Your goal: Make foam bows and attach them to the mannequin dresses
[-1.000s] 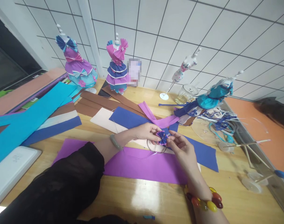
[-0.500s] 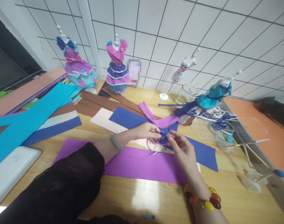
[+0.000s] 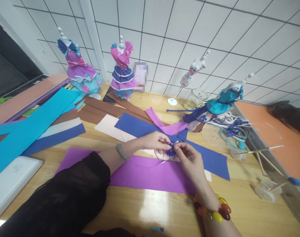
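Observation:
Between my two hands is a small pleated blue rosette (image 3: 170, 150) with a purple edge. My left hand (image 3: 157, 141) pinches its left side, and my right hand (image 3: 189, 156) pinches its upper right edge. A thin ring-shaped loop (image 3: 160, 156) shows just below the rosette; I cannot tell whether it is attached. Under my hands lie a wide purple strip (image 3: 150, 174), a dark blue strip (image 3: 211, 161) and a cream strip (image 3: 112, 128). A narrower lilac strip (image 3: 164, 126) lies bent just beyond my fingers.
Two dressed mannequins (image 3: 83, 72) (image 3: 122, 74) stand at the back left. A white mannequin (image 3: 193, 70), a glass jar (image 3: 196, 98) and a leaning teal-dressed mannequin (image 3: 220, 102) are at right. Turquoise strips (image 3: 38, 125) and a white device (image 3: 19, 181) lie left; sticks with a blue tip (image 3: 295, 181) lie right.
My right hand has shifted slightly left and its fingers have closed in over the rosette. The rosette has turned a little and is now more covered by my fingers.

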`<move>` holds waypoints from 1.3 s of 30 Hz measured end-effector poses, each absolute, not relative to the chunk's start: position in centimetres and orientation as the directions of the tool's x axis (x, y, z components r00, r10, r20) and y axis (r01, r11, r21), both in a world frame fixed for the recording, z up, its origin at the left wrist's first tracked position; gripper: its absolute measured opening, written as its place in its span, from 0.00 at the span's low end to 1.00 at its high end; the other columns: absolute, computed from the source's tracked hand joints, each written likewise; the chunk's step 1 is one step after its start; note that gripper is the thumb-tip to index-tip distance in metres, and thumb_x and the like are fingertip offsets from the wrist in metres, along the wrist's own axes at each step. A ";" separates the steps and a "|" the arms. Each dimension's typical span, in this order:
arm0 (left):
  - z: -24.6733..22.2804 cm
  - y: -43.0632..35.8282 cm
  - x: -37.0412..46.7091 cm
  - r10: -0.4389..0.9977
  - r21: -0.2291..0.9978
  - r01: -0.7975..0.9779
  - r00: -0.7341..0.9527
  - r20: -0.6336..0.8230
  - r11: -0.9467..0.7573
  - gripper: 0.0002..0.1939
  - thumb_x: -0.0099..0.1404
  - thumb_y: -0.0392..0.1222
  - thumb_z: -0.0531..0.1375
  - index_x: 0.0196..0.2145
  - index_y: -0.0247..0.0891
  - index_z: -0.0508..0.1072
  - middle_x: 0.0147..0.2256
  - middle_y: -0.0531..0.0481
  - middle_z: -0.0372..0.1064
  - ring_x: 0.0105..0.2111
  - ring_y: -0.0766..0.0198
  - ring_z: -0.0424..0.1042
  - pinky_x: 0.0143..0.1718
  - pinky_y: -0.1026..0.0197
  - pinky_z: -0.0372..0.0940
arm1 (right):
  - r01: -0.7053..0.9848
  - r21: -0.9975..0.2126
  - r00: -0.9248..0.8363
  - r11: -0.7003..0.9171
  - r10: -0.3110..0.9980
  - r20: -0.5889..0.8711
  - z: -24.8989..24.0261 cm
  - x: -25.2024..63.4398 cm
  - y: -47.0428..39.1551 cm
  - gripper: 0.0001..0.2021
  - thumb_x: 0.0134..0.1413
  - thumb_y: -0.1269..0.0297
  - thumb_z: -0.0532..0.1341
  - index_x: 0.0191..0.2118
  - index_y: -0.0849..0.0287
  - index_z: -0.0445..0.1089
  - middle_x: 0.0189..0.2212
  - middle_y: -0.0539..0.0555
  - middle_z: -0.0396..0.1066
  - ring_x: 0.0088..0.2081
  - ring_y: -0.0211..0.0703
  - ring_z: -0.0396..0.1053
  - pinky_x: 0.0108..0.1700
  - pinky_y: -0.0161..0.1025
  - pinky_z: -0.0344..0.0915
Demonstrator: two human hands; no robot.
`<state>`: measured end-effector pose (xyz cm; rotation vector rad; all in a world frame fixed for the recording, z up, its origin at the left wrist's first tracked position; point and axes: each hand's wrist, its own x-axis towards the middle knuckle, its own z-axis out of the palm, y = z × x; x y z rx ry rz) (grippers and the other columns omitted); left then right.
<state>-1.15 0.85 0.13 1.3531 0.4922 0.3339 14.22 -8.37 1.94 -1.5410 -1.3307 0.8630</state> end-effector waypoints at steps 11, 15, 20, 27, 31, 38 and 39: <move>0.0 0.8 -1.1 0.480 0.983 0.076 0.865 -0.147 0.165 0.17 0.50 0.48 0.62 0.33 0.31 0.68 0.24 0.53 0.65 0.22 0.71 0.67 0.23 0.67 0.64 | 0.288 -0.958 0.147 -0.017 0.989 0.027 1.8 13.7 -8.3 0.10 0.47 0.58 0.60 0.34 0.59 0.68 0.29 0.52 0.68 0.31 0.39 0.65 0.32 0.35 0.62; 0.0 0.9 -1.0 0.523 0.978 0.057 0.838 -0.157 0.201 0.18 0.49 0.47 0.63 0.34 0.31 0.68 0.23 0.54 0.64 0.20 0.72 0.66 0.23 0.68 0.64 | 0.261 -0.965 0.168 -0.039 0.986 0.006 1.7 14.0 -8.3 0.10 0.47 0.57 0.60 0.30 0.59 0.67 0.27 0.51 0.67 0.27 0.37 0.63 0.29 0.34 0.61; 0.2 1.0 -1.1 0.543 0.972 0.022 0.826 -0.149 0.233 0.18 0.48 0.48 0.63 0.33 0.31 0.67 0.23 0.54 0.64 0.20 0.73 0.66 0.22 0.68 0.63 | 0.232 -0.971 0.196 -0.056 0.981 -0.010 1.9 14.3 -8.3 0.10 0.46 0.57 0.61 0.30 0.59 0.67 0.27 0.51 0.67 0.28 0.37 0.63 0.29 0.33 0.61; 0.0 0.9 -1.1 0.519 0.980 0.029 0.845 -0.128 0.195 0.18 0.48 0.49 0.63 0.32 0.31 0.67 0.22 0.54 0.64 0.21 0.71 0.67 0.22 0.66 0.65 | 0.161 -0.985 0.220 -0.066 0.975 -0.030 1.9 13.9 -8.2 0.13 0.44 0.56 0.62 0.36 0.58 0.67 0.29 0.51 0.68 0.31 0.39 0.65 0.32 0.35 0.63; -0.1 1.0 -1.0 0.520 0.981 0.029 0.845 -0.128 0.193 0.19 0.48 0.49 0.63 0.32 0.32 0.67 0.23 0.54 0.64 0.20 0.71 0.66 0.22 0.66 0.65 | 0.160 -0.985 0.185 -0.059 0.982 -0.029 1.9 13.8 -8.3 0.14 0.45 0.57 0.62 0.38 0.57 0.67 0.30 0.52 0.67 0.32 0.39 0.65 0.32 0.34 0.63; -0.1 1.4 -1.4 0.537 0.973 -0.003 0.834 -0.125 0.230 0.18 0.50 0.50 0.62 0.33 0.32 0.68 0.25 0.52 0.66 0.19 0.73 0.65 0.21 0.68 0.64 | 0.177 -0.984 0.195 -0.034 0.981 0.001 2.0 13.9 -8.4 0.13 0.45 0.59 0.62 0.38 0.57 0.66 0.29 0.51 0.66 0.31 0.38 0.65 0.32 0.34 0.63; 0.0 1.4 -1.4 0.541 0.973 -0.009 0.832 -0.120 0.229 0.18 0.50 0.50 0.61 0.32 0.32 0.68 0.25 0.52 0.66 0.18 0.74 0.65 0.20 0.68 0.64 | 0.176 -0.984 0.194 -0.035 0.981 0.000 2.1 13.9 -8.4 0.13 0.45 0.59 0.62 0.38 0.57 0.66 0.29 0.51 0.66 0.31 0.38 0.65 0.32 0.34 0.63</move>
